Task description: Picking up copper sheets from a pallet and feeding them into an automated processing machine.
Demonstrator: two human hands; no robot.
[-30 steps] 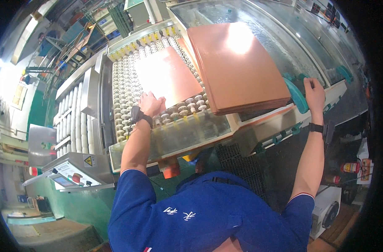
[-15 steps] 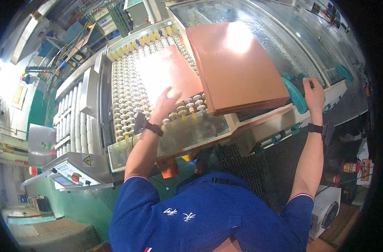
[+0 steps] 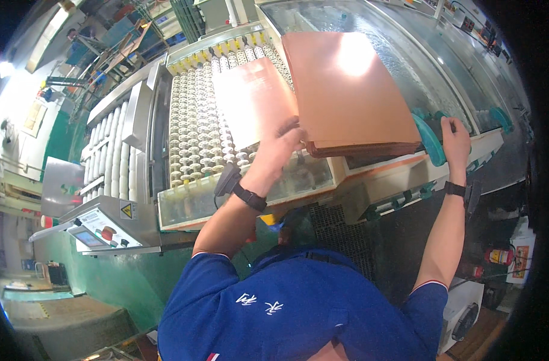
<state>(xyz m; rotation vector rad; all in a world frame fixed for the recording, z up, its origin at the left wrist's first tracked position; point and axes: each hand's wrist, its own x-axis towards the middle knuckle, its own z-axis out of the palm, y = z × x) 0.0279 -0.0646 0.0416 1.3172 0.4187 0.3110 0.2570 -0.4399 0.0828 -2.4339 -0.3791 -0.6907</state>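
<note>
A single copper-coloured sheet (image 3: 253,102) lies on the white wheels of the conveyor (image 3: 187,120). To its right rests a thick stack of larger-looking copper sheets (image 3: 356,96), with slightly uneven edges at the near side. My left hand (image 3: 280,144) is between the two, its bent fingers at the single sheet's near right corner and beside the stack's left edge. No sheet is visibly lifted by it. At the right, my right hand (image 3: 457,143) has its thumb and finger loosely apart, beside a curved teal handle (image 3: 430,141); whether they touch is unclear.
Clear-lidded tank sections (image 3: 401,48) extend behind and right of the stack. A clear panel (image 3: 250,195) edges the conveyor's near side. Left of it stand a roller section (image 3: 109,150) and a control panel (image 3: 97,231). A fire extinguisher (image 3: 498,257) is at far right.
My left hand has moved right, from the single sheet's near edge to beside the stack. The view has shifted slightly. My right hand stays by the teal handle.
</note>
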